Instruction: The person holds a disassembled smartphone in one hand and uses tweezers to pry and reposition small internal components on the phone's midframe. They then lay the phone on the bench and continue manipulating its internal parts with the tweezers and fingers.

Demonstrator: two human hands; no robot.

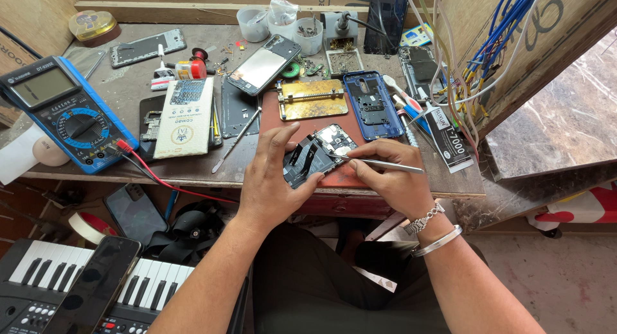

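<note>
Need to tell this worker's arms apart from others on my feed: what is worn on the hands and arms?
Both arms are bare, with no sleeves or gloves. The right wrist carries a silver metal link bracelet and a plain silver bangle. The left hand and wrist wear nothing.

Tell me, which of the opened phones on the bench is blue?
The blue phone frame, lying beyond the right hand beside the gold metal plate. The opened phone under the hands is black inside.

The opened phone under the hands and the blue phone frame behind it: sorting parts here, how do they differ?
The opened black phone is held by the left hand and probed with metal tweezers in the right hand; the blue phone frame lies untouched. One shows dark internals, the other a blue shell. Both lie face down.
</note>
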